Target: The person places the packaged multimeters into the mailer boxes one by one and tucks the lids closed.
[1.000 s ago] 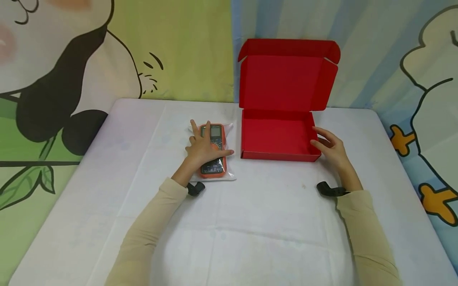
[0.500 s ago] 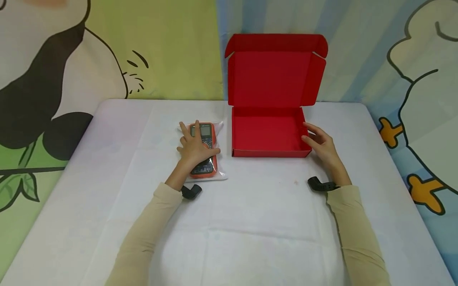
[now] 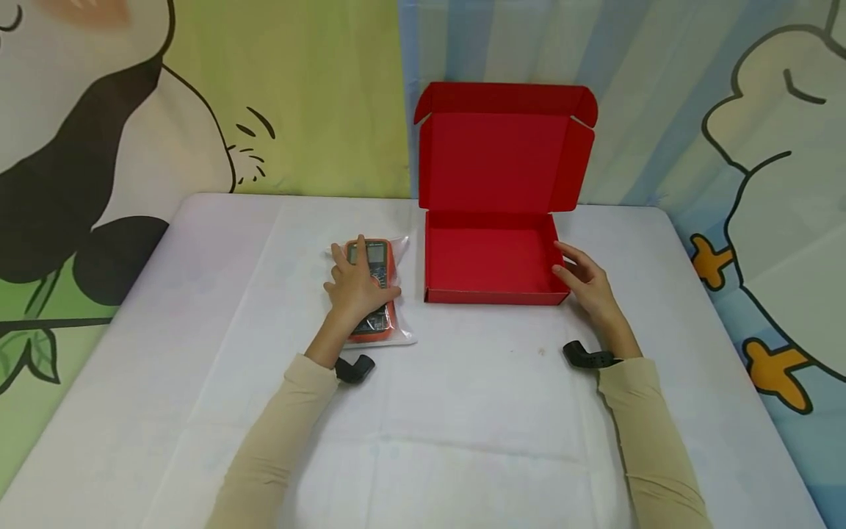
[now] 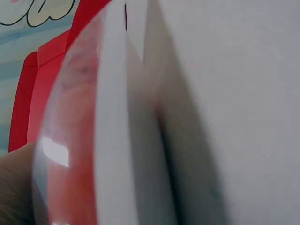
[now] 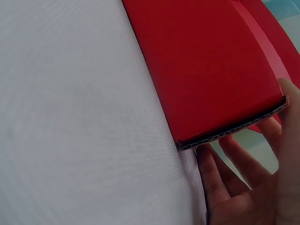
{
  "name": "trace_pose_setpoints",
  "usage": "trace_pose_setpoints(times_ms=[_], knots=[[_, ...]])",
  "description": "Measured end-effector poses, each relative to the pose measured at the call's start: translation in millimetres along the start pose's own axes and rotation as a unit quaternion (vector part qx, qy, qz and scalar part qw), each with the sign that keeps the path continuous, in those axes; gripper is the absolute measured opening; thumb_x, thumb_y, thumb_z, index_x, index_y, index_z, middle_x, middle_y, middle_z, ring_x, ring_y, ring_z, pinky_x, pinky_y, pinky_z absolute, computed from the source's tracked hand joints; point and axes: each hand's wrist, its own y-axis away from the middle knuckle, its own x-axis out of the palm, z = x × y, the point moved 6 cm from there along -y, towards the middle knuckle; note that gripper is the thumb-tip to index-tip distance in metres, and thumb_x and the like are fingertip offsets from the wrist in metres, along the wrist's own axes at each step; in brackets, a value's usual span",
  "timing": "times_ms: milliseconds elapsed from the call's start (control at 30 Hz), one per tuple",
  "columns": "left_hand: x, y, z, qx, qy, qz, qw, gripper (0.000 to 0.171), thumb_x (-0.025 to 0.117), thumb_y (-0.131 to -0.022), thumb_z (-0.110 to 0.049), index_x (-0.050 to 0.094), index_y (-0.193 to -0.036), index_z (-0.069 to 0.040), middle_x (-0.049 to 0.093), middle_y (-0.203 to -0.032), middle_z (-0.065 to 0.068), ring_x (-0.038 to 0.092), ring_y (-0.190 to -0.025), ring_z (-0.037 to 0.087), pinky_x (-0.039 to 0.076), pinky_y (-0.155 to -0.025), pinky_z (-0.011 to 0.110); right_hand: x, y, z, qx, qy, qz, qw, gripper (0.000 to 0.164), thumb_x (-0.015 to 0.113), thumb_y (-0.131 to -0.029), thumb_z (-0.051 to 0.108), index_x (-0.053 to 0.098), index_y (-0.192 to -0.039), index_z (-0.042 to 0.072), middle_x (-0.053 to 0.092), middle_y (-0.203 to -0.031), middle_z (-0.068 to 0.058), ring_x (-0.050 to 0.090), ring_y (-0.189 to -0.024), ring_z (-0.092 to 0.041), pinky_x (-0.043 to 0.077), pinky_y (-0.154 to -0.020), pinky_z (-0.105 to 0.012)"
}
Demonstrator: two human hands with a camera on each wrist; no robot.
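An orange and black multimeter (image 3: 377,323) in a clear plastic bag (image 3: 405,336) lies on the table, left of a red cardboard box (image 3: 492,298). My left hand (image 3: 355,289) rests over the multimeter with its fingers spread, covering part of the screen and dial; the thumb reaches across to the right edge. The box stands with its lid raised and nothing inside. At its right wall, my right hand (image 3: 593,291) pinches the cardboard, thumb at the top edge and fingers along the outside. The right wrist view shows this box wall (image 5: 211,70) close up.
A white cloth covers the table (image 3: 463,411). Printed curtains (image 3: 330,95) hang behind it, close to the raised box lid (image 3: 496,162). A black wrist camera (image 3: 355,369) sits at the left cuff, another black camera (image 3: 588,356) at the right.
The head view has shifted, so everything sits somewhat further left. Both hands keep the same places on the multimeter and the box.
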Motion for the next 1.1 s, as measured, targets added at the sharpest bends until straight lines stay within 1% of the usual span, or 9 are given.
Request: trace_pose_setpoints(times_ms=[100,233,333,433,567,767,900,967,1100], knots=[[-1.5,1.1,0.7,0.002,-0.001,0.009,1.0,0.113,0.08,-0.074,-0.04,0.009,-0.157,-0.012,-0.001,-0.156,0.03,0.031,-0.131,0.054,0.028,-0.1,0.071,0,-1,-4,-0.005,0.009,0.005,1.0,0.053,0.055,-0.1,0.019,0.039,-0.149,0.01,0.034,-0.154,-0.016,0.036,-0.137,-0.041,0.044,-0.093,-0.012],[-2.6,4.0,2.0,0.002,0.005,0.026,0.9997,0.109,0.078,-0.076,-0.038,0.01,-0.157,-0.012,-0.001,-0.156,0.031,0.029,-0.133,0.054,0.028,-0.1,0.071,-2,-5,-18,-0.014,0.009,0.009,1.0,0.052,0.054,-0.101,0.016,0.038,-0.15,0.011,0.034,-0.154,-0.013,0.036,-0.137,-0.039,0.043,-0.094,-0.011],[-3.0,5.6,3.6,0.004,0.005,0.03,0.9995,0.108,0.078,-0.077,-0.038,0.011,-0.157,-0.012,0.0,-0.156,0.031,0.028,-0.133,0.055,0.028,-0.1,0.072,-1,-6,-25,-0.014,0.004,0.012,1.0,0.052,0.053,-0.101,0.016,0.037,-0.15,0.011,0.034,-0.155,-0.012,0.035,-0.138,-0.038,0.042,-0.095,-0.01],[-3.7,5.8,4.2,0.008,0.0,0.032,0.9995,0.107,0.078,-0.077,-0.038,0.012,-0.157,-0.012,0.002,-0.156,0.031,0.028,-0.133,0.054,0.028,-0.1,0.071,1,-5,-27,-0.013,0.008,0.016,1.0,0.053,0.053,-0.101,0.017,0.036,-0.151,0.01,0.032,-0.155,-0.013,0.034,-0.139,-0.039,0.041,-0.097,-0.011],[-5.2,3.5,2.9,0.016,0.005,0.029,0.9994,0.106,0.078,-0.076,-0.037,0.013,-0.157,-0.013,0.003,-0.156,0.031,0.029,-0.134,0.054,0.029,-0.1,0.071,-1,-4,-26,-0.015,0.025,0.013,0.999,0.053,0.052,-0.102,0.019,0.035,-0.151,0.011,0.032,-0.155,-0.013,0.034,-0.139,-0.039,0.041,-0.098,-0.012],[-7.6,-0.8,-0.9,0.034,0.056,0.009,0.9978,0.104,0.079,-0.074,-0.032,0.019,-0.156,-0.012,0.004,-0.157,0.029,0.027,-0.136,0.055,0.028,-0.099,0.073,-9,-8,-21,-0.03,0.023,0.004,0.999,0.051,0.052,-0.101,0.019,0.038,-0.15,0.012,0.035,-0.153,-0.011,0.036,-0.138,-0.038,0.041,-0.098,-0.012],[-9.1,-0.2,-0.2,0.034,0.058,0.002,0.9977,0.103,0.08,-0.074,-0.03,0.021,-0.156,-0.012,0.006,-0.157,0.029,0.029,-0.135,0.055,0.03,-0.099,0.072,-9,-8,-22,-0.017,0.031,0.006,0.999,0.052,0.053,-0.101,0.02,0.038,-0.15,0.013,0.034,-0.154,-0.011,0.035,-0.139,-0.037,0.041,-0.098,-0.012],[-10.8,0.2,0.4,0.034,0.058,-0.001,0.9978,0.103,0.081,-0.073,-0.03,0.021,-0.156,-0.012,0.006,-0.157,0.029,0.029,-0.135,0.055,0.03,-0.099,0.072,-7,-8,-20,-0.012,0.025,0.007,1.0,0.052,0.053,-0.101,0.018,0.038,-0.15,0.011,0.034,-0.155,-0.012,0.034,-0.14,-0.037,0.041,-0.099,-0.013],[-17.0,1.0,-0.2,0.036,0.062,-0.009,0.9974,0.104,0.082,-0.073,-0.028,0.022,-0.156,-0.012,0.004,-0.157,0.03,0.029,-0.135,0.056,0.028,-0.099,0.073,-1,-5,-6,-0.011,0.016,0.006,1.0,0.051,0.053,-0.101,0.017,0.039,-0.149,0.009,0.035,-0.154,-0.012,0.034,-0.14,-0.036,0.041,-0.1,-0.014]])
